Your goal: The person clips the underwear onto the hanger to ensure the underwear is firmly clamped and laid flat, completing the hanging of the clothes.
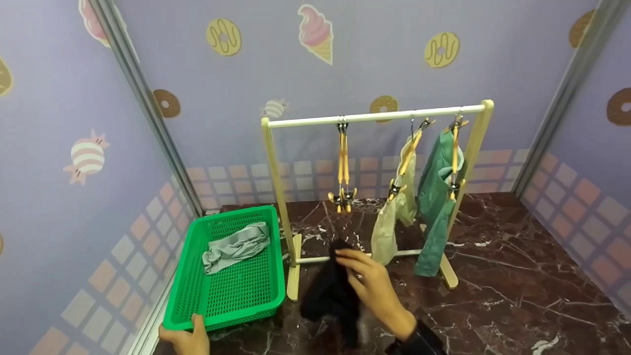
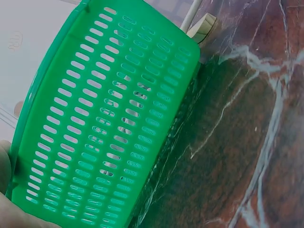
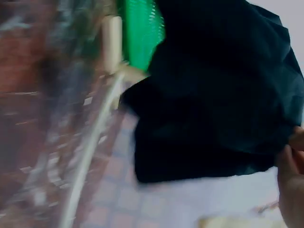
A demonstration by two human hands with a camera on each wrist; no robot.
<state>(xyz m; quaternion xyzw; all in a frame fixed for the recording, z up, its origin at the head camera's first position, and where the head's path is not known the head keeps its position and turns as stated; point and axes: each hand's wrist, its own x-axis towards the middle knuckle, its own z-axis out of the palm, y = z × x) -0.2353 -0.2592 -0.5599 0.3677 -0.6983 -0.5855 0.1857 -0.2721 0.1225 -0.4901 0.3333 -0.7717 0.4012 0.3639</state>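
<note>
My left hand [image 1: 186,339] grips the near left corner of a green plastic basket [image 1: 246,315], thumb over the rim; the left wrist view shows the basket's slotted side [image 2: 104,104]. Inside the basket lies a crumpled light grey garment [image 1: 236,246]. My right hand [image 1: 372,283] pinches a black garment [image 1: 328,293] by its upper edge, and the cloth hangs down in front of the wooden rack. In the right wrist view the black garment [image 3: 218,95] spreads wide, with the thumb and a finger at its edge. Its exact kind cannot be told.
A small wooden rack [image 1: 305,121] stands on the dark marbled tabletop [image 1: 522,296]. Bare clip hangers [image 1: 343,162] hang left of its middle. A cream garment [image 1: 384,231] and a green garment [image 1: 436,236] are clipped on hangers farther right. Patterned walls enclose the back and sides.
</note>
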